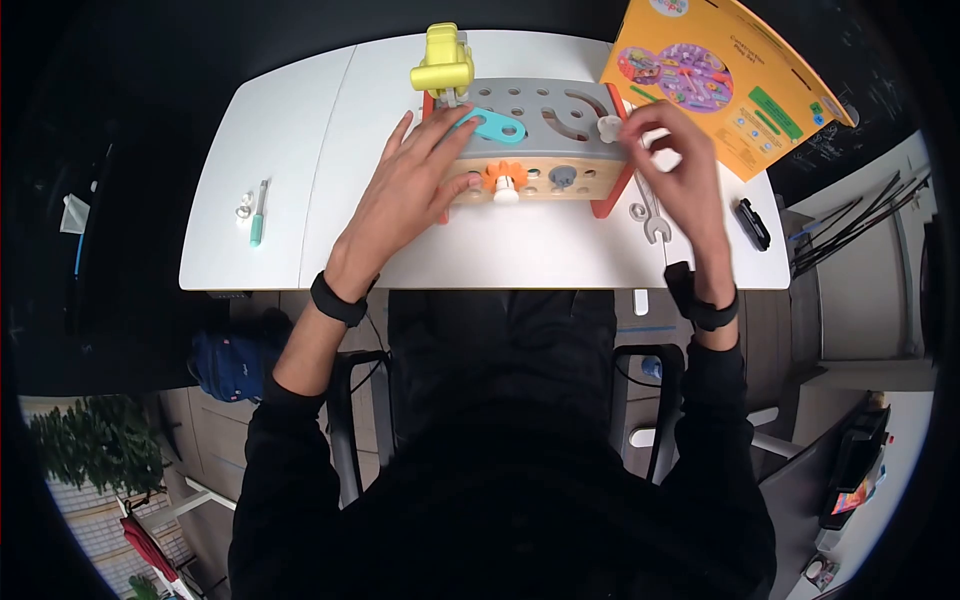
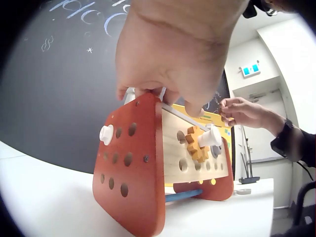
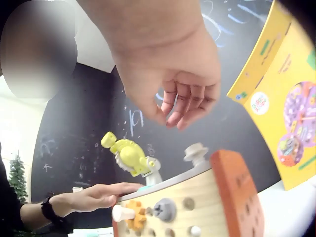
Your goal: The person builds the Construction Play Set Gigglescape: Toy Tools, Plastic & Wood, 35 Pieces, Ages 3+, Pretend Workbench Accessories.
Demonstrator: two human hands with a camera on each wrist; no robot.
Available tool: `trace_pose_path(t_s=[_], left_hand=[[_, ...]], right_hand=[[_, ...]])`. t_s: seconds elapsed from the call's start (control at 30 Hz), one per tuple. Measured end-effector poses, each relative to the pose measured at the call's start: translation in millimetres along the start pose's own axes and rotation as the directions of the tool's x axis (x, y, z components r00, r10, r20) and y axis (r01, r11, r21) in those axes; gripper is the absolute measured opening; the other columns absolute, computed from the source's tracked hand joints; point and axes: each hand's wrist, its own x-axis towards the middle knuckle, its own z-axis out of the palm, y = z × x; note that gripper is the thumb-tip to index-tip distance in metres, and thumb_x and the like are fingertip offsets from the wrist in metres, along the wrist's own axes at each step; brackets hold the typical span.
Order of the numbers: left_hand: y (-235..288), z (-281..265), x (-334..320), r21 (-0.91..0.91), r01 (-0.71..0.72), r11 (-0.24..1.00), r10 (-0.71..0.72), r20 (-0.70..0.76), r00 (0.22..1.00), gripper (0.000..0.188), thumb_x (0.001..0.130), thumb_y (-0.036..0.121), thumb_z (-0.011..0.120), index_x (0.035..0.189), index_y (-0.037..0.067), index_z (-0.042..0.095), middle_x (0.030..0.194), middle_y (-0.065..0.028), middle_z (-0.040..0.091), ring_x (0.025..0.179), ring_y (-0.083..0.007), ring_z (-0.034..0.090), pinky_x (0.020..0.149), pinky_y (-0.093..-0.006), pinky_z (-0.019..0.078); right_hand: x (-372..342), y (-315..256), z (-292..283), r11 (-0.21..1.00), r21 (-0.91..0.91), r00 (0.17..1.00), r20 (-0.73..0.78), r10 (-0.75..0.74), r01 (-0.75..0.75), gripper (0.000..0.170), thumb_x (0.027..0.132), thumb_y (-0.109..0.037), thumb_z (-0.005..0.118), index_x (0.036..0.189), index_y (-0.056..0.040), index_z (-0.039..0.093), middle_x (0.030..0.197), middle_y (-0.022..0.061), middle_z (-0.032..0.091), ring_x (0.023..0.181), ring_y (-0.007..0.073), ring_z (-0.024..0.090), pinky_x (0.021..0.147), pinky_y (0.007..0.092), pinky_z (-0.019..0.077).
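The toy workbench (image 1: 540, 100) has a grey slotted top, a wooden front and red ends. My left hand (image 1: 405, 190) rests on its left end, fingers extended over the top beside a teal strip (image 1: 498, 127), thumb at the front. My right hand (image 3: 168, 74) hangs loosely curled and empty above the pale knob (image 3: 196, 153) at the top's right end, apart from it. On the front are an orange gear (image 3: 137, 215) with a white bolt (image 3: 122, 213) and a grey screw piece (image 3: 165, 210). A yellow toy tool (image 1: 443, 65) stands at the back left.
A yellow-orange box (image 1: 740, 90) leans at the back right. Right of the workbench lie a grey wrench (image 1: 656, 228), a nut (image 1: 638, 211) and a black object (image 1: 752, 224). A teal-handled screwdriver (image 1: 258, 222) and small white pieces (image 1: 244, 207) lie far left on the white table (image 1: 330, 250).
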Motion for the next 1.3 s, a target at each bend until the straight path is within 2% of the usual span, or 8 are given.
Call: trace_pose_path(t_s=[0.13,0.23,0.33,0.4,0.57,0.8,1.1,1.3], left_hand=[[4,1,3,-0.033,-0.007,0.999,0.006,-0.022,1.0,0.064,0.093,0.029,0.068,0.151,0.013,0.045,0.157,-0.0103,0.042,0.143,-0.0307,0.041,0.124,-0.0549,0.0169],[5,-1,3,-0.015,-0.021,1.0,0.02,-0.065,0.998,0.065,0.092,0.022,0.069,0.151,0.013,0.044,0.157,-0.0094,0.041,0.143,-0.0315,0.041,0.121,-0.0506,0.0292],[-3,5,2,-0.111,0.095,0.989,-0.101,-0.056,0.993,0.063,0.092,0.009,0.068,0.151,0.011,0.044,0.155,-0.009,0.043,0.14,-0.0315,0.045,0.104,-0.0384,0.0527],[-3,5,3,-0.135,0.102,0.986,-0.11,-0.059,0.992,0.062,0.092,0.009,0.067,0.15,0.011,0.045,0.154,-0.0093,0.044,0.139,-0.0315,0.046,0.105,-0.0395,0.0522],[9,5,12,-0.098,0.094,0.991,-0.105,-0.12,0.987,0.055,0.092,0.003,0.065,0.144,0.01,0.051,0.15,-0.0103,0.048,0.138,-0.0314,0.047,0.106,-0.0412,0.0514],[53,26,1,-0.428,-0.304,0.851,0.393,0.137,0.909,0.046,0.09,-0.002,0.062,0.136,0.004,0.058,0.146,-0.0119,0.052,0.134,-0.0307,0.051,0.111,-0.0442,0.0443],[98,113,-4,-0.439,-0.299,0.848,0.502,0.481,0.719,0.082,0.092,0.042,0.065,0.156,0.004,0.03,0.166,-0.0107,0.023,0.154,-0.0305,0.019,0.124,-0.0504,0.0222],[100,117,-7,-0.259,-0.35,0.9,0.433,0.604,0.669,0.085,0.09,0.045,0.066,0.155,0.003,0.031,0.167,-0.0104,0.021,0.154,-0.0297,0.02,0.124,-0.0526,0.0204]], right_hand=[[-16,44,-38,0.929,-0.141,0.938,0.003,0.347,-0.343,0.015,0.086,-0.007,0.074,0.1,-0.0056,0.068,0.091,0.0038,0.068,0.081,0.0132,0.065,0.069,0.0278,0.0516],[-52,116,-52,0.864,-0.423,0.879,0.253,0.403,-0.275,0.024,0.087,-0.009,0.075,0.11,-0.0064,0.069,0.103,0.0059,0.069,0.086,0.0158,0.066,0.078,0.0312,0.0552],[-84,138,-43,0.801,-0.569,0.792,0.396,0.464,-0.185,0.057,0.083,-0.008,0.076,0.137,-0.0187,0.061,0.147,0.013,0.049,0.129,0.0281,0.054,0.105,0.0387,0.0493],[-91,137,-35,0.809,-0.536,0.669,0.511,0.54,-0.243,0.071,0.087,-0.011,0.072,0.15,-0.0303,0.047,0.165,0.0114,0.025,0.15,0.0288,0.031,0.12,0.0385,0.0359],[-103,105,-22,0.716,-0.678,0.605,0.503,0.618,-0.168,0.076,0.092,-0.013,0.068,0.157,-0.0321,0.033,0.167,0.0115,0.019,0.153,0.0286,0.021,0.124,0.0381,0.0287],[-125,68,-25,0.73,-0.682,0.478,0.658,0.582,0.05,0.077,0.09,-0.025,0.074,0.156,-0.0233,0.034,0.167,0.0112,0.019,0.152,0.0289,0.026,0.121,0.0387,0.0346],[-133,45,-1,0.778,-0.62,0.492,0.712,0.501,0.104,0.088,0.088,-0.03,0.075,0.158,-0.0065,0.027,0.163,0.029,0.017,0.15,0.0365,0.028,0.121,0.0374,0.0304],[-134,38,8,0.783,-0.622,0.544,0.65,0.53,-0.019,0.089,0.089,-0.029,0.073,0.155,0.0039,0.024,0.162,0.0289,0.022,0.15,0.036,0.029,0.122,0.0379,0.0304]])
